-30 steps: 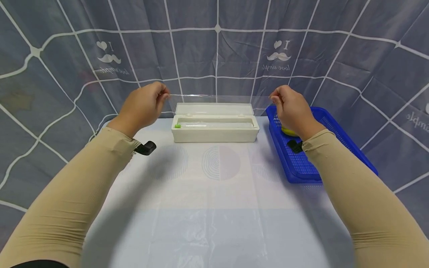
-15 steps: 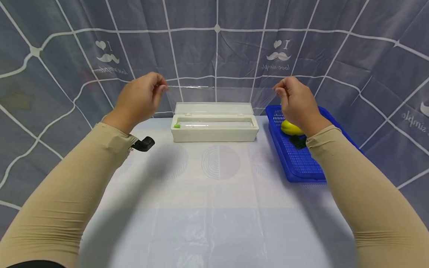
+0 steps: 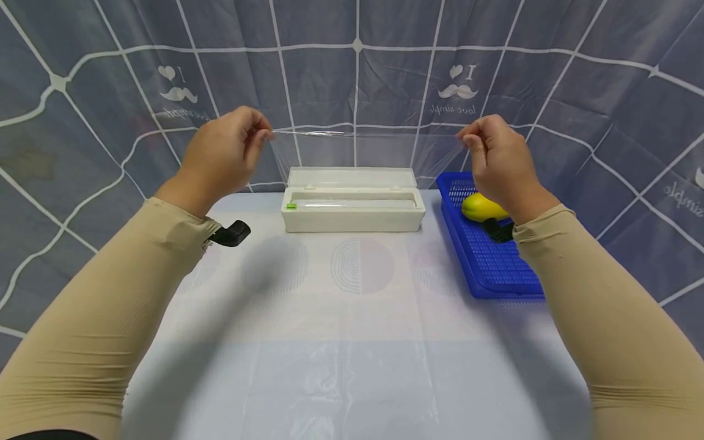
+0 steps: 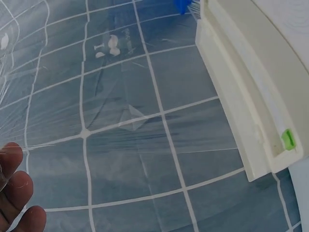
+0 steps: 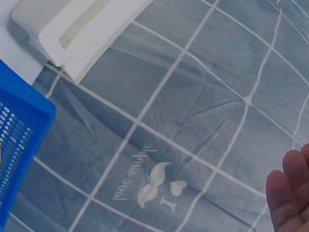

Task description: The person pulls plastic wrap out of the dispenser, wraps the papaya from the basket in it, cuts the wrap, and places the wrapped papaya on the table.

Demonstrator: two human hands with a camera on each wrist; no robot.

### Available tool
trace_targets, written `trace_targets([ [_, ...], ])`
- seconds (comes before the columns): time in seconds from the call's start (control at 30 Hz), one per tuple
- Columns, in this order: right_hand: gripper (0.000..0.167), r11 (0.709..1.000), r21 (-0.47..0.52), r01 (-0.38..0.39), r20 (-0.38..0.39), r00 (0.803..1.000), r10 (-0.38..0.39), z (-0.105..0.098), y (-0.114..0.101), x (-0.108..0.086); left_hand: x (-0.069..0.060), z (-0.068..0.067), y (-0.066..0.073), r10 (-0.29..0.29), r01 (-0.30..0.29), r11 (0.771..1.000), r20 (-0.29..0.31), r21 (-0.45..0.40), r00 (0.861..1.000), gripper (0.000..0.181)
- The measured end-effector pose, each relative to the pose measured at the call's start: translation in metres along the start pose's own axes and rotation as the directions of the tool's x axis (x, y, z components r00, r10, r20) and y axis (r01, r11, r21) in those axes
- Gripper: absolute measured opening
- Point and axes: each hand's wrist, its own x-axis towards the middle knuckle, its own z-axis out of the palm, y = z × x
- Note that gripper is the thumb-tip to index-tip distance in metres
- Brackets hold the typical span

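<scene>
A sheet of clear plastic wrap (image 3: 379, 146) stretches between my two raised hands and runs down to a white wrap dispenser box (image 3: 353, 221). My left hand (image 3: 222, 153) pinches its upper left corner between thumb and fingers. At the upper right corner my right hand (image 3: 500, 159) pinches the film in the same way. The dispenser's lid (image 3: 352, 177) stands open at the back, and a small green cutter slider (image 3: 291, 206) sits at the left of its slot. In the left wrist view the film (image 4: 130, 145) spans from the fingertips to the box.
A blue plastic basket (image 3: 495, 275) stands on the right of the white-covered table (image 3: 352, 318), below my right hand. Inside it lies a yellow fruit or vegetable (image 3: 481, 208), partly hidden by the hand. A grey checked curtain (image 3: 319, 79) hangs behind.
Both hands have risen and moved slightly apart, drawing more plastic wrap up out of the box. More of the yellow item in the basket shows now. The box has stayed in place.
</scene>
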Motion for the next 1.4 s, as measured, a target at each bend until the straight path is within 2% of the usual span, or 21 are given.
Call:
trace_targets([
  [0.23, 0.028, 0.999, 0.006, 0.051, -0.06, 0.997, -0.05, -0.008, -0.002, -0.002, -0.001, -0.007, 0.005, 0.039, -0.039, 0.999, -0.037, -0.006, 0.999, 0.022],
  [0.47, 0.028, 0.995, 0.021, 0.101, -0.089, 0.991, -0.098, -0.019, -0.008, -0.009, -0.007, -0.02, 0.016, 0.052, -0.053, 0.998, -0.039, -0.02, 0.998, 0.02],
  [0.77, 0.014, 0.987, 0.046, 0.154, -0.026, 0.988, -0.153, -0.031, -0.018, -0.033, -0.033, -0.034, 0.023, 0.028, -0.024, 0.997, 0.062, -0.067, 0.998, 0.016],
  [0.97, 0.01, 0.981, 0.075, 0.178, 0.018, 0.984, -0.179, -0.036, -0.022, -0.052, -0.05, -0.036, 0.024, 0.101, -0.083, 0.982, 0.101, -0.169, 0.99, 0.01],
  [1.1, 0.005, 0.976, 0.108, 0.192, 0.066, 0.978, -0.199, -0.039, -0.022, -0.069, -0.064, -0.035, 0.024, 0.181, -0.141, 0.96, 0.153, -0.243, 0.971, 0.011],
  [1.23, 0.004, 0.962, 0.15, 0.227, 0.123, 0.961, -0.246, -0.039, -0.02, -0.088, -0.081, -0.033, 0.026, 0.244, -0.169, 0.938, 0.229, -0.304, 0.942, 0.02],
  [1.33, 0.003, 0.95, 0.179, 0.256, 0.179, 0.941, -0.287, -0.038, -0.019, -0.102, -0.093, -0.031, 0.028, 0.263, -0.16, 0.933, 0.309, -0.322, 0.914, 0.024],
  [1.4, 0.011, 0.945, 0.181, 0.272, 0.233, 0.922, -0.31, -0.037, -0.019, -0.111, -0.101, -0.03, 0.029, 0.265, -0.149, 0.938, 0.373, -0.312, 0.889, 0.025],
])
